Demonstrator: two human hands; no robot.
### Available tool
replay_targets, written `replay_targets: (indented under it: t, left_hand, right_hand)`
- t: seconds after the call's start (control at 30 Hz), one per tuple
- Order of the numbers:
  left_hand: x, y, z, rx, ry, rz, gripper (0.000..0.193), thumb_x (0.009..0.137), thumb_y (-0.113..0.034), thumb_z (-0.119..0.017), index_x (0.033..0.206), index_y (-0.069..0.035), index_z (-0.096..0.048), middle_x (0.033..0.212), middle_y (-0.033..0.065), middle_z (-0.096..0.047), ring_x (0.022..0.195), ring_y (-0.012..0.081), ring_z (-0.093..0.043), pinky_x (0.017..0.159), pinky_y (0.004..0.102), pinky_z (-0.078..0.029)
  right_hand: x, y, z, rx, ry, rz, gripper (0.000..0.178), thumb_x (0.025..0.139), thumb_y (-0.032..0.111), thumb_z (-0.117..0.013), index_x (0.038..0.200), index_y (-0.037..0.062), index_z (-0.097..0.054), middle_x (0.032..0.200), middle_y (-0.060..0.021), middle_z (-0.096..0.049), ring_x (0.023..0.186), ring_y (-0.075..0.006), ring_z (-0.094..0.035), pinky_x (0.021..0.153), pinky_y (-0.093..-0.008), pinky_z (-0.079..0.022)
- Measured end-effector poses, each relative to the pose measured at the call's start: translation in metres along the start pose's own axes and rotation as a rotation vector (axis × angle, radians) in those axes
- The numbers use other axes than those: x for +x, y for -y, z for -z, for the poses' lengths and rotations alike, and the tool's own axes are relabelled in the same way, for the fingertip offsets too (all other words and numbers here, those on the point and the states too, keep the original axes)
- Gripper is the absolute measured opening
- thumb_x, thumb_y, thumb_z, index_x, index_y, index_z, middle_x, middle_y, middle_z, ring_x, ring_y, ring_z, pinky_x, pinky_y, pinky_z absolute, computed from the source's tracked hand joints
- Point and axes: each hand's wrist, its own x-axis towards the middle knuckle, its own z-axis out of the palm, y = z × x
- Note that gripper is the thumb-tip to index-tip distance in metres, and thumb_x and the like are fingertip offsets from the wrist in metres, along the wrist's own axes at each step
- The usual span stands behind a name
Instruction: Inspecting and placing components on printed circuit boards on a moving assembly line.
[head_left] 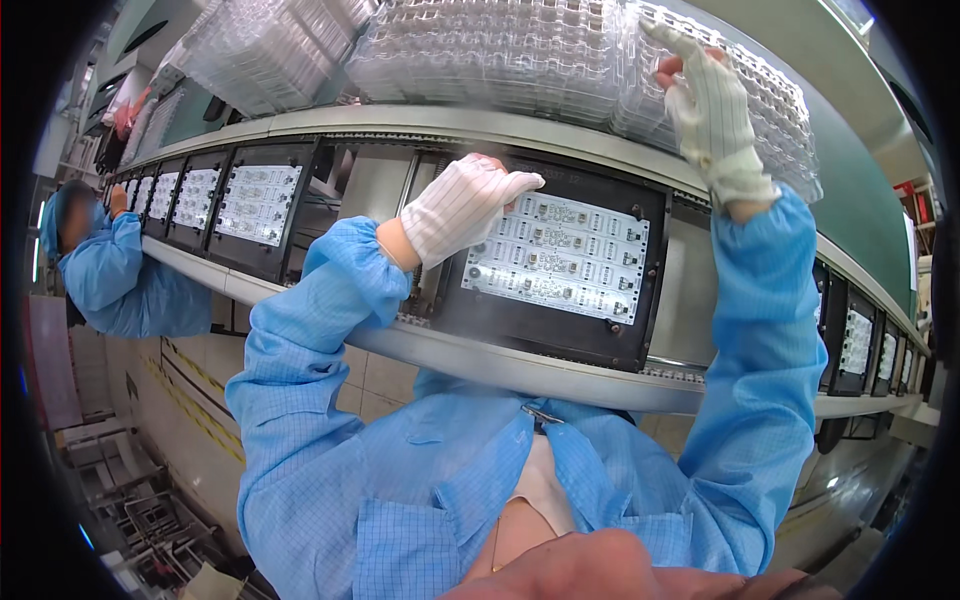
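Note:
A white circuit board panel (555, 255) with rows of small parts lies in a black fixture (590, 345) in front of me. My left hand (465, 208), in a striped white glove with bare fingertips, is closed above the panel's upper left corner. Whatever is between its fingers, if anything, is hidden. Farther right, my right hand (715, 115), gloved alike, reaches over a stack of clear plastic trays (765, 75). Its index finger stretches out, and the other fingers stand apart from it. I see nothing held in it.
More clear tray stacks (490, 50) stand along the far side. Black fixtures with white panels (257, 205) line the conveyor to the left, and others (856, 342) to the right. The metal near rail (520, 375) runs before me. Another person (130, 270) in blue works at far left.

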Motion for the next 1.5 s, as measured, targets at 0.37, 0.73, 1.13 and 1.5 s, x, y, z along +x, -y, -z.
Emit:
replay_targets:
  t: [0.37,0.73,1.13,1.5]
  left_hand:
    - [0.002,0.007,0.002,-0.300,0.020,0.177,0.043,0.081,0.000,-0.069,0.123,-0.009,-0.065,0.083,0.0063,-0.069,0.079,0.0255,-0.067,0.079,0.0380,-0.054]
    - [0.021,0.011,0.004,-0.251,0.107,0.088,0.045,0.080,-0.001,-0.067,0.124,-0.011,-0.066,0.083,0.0040,-0.070,0.078,0.0245,-0.066,0.078,0.0362,-0.053]
    - [0.040,0.009,0.002,-0.234,0.128,0.074,0.043,0.079,-0.001,-0.069,0.121,-0.010,-0.067,0.081,0.0063,-0.068,0.076,0.0253,-0.065,0.078,0.0365,-0.053]
    - [0.015,-0.003,-0.021,0.030,-0.092,-0.060,0.031,0.076,0.000,-0.069,0.106,-0.008,-0.068,0.078,0.0090,-0.065,0.077,0.0295,-0.064,0.079,0.0386,-0.053]
  right_hand:
    - [-0.068,0.052,0.037,0.218,0.123,-0.205,0.054,0.079,-0.007,-0.066,0.132,0.0066,-0.060,0.085,-0.0093,-0.068,0.083,-0.0274,-0.065,0.078,-0.0385,-0.052]
    - [-0.097,0.054,0.049,0.353,0.169,-0.362,0.053,0.080,-0.006,-0.067,0.132,0.0067,-0.061,0.085,-0.0089,-0.068,0.080,-0.0249,-0.066,0.086,-0.0364,-0.052]
    - [-0.112,0.042,0.051,0.358,0.190,-0.307,0.056,0.078,-0.009,-0.067,0.132,0.0050,-0.059,0.084,-0.0079,-0.065,0.076,-0.0218,-0.064,0.072,-0.0341,-0.052]
    - [-0.121,0.059,0.028,0.375,0.335,-0.501,0.073,0.073,-0.009,-0.060,0.141,0.0168,-0.057,0.082,-0.0078,-0.066,0.076,-0.0251,-0.061,0.078,-0.0363,-0.051]
